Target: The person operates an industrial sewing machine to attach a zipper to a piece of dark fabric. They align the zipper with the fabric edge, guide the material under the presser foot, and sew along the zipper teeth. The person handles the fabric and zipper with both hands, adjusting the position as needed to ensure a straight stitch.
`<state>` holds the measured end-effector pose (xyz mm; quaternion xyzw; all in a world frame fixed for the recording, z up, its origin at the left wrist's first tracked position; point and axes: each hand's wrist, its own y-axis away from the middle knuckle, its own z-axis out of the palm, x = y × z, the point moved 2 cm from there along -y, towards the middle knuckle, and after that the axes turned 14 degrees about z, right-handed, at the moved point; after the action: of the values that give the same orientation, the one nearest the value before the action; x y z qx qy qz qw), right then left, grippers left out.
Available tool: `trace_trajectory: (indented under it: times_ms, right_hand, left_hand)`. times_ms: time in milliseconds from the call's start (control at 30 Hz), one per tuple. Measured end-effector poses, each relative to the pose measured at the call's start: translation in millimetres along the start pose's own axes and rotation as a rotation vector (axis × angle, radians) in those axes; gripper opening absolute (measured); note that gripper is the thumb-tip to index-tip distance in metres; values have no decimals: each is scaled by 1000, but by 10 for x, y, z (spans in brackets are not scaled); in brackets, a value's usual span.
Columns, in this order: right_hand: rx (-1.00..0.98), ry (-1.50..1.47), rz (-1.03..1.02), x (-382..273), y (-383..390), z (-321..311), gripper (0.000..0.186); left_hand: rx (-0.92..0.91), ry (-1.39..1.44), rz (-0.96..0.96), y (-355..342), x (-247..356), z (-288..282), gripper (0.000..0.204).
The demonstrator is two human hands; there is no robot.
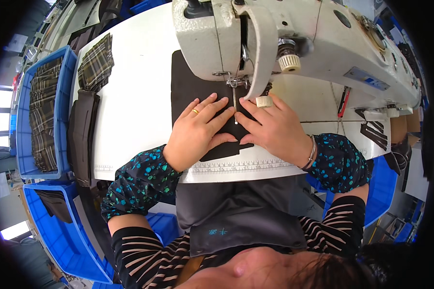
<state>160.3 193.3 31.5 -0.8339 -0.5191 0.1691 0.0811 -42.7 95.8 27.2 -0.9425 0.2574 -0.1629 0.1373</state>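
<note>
The dark cloth panel (193,79) lies flat on the white table (135,96), its upper part beneath the head of the sewing machine (323,43). A narrow pale strip (236,115), possibly zip teeth, runs along it toward the presser foot (234,82). The left hand (197,129) rests palm down on the panel, fingers spread and grasping nothing; the right hand (276,126) is likewise unclenched, its fingertips on the cloth across the strip. Both thumbs point inward, near each other but apart. The step in hand is judged to be aligning and guiding the strip for stitching; whether the needle is running cannot be told. The next move calls for even pressure from both hands, with strip and cloth kept straight and fingertips clear of the foot. Containers: the upper blue bin (63,113) at left holds stacked plaid pieces (44,115); the lower blue bin (65,248) holds dark pieces (55,204) at its upper end. A blue container (383,188) stands below the table at right; its contents cannot be made out.
</note>
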Motion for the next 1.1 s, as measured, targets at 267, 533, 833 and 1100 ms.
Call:
trace_trajectory:
  times_ms: [267,533,833,1100]
  right_hand:
    - [-19,39,8,-28,-9,-15,65]
    - [-31,25,26,40,-22,29,67]
    - [1,-84,30,152,-79,60,69]
    - [5,-66,23,153,-125,37,63]
  left_hand:
    - [-20,-21,2,-4,3,-1,64]
    - [6,-33,5,-37,-50,8,63]
    - [6,-32,53,-38,-84,-4,64]
    - [-26,-56,112,-35,128,-118,47]
